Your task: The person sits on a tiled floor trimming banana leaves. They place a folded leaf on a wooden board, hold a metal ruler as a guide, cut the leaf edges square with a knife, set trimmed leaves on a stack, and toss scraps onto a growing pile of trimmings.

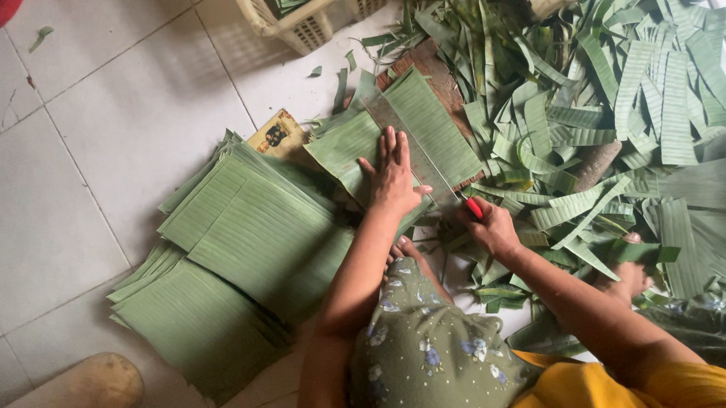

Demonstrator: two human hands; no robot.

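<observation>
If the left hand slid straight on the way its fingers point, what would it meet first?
The left hand lies flat on a folded banana leaf piece, fingers pointing up the picture. It would probably cross that leaf's far edge first, then the wooden board beneath; depth is unclear.

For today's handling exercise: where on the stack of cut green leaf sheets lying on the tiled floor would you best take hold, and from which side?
Probably at the stack of cut leaf sheets' long outer edge, coming from the bare tiled floor on its far-left side. The sheets lie flat and fanned, so fingers can slide under there; the left hand and trimmings crowd the other side.
</observation>
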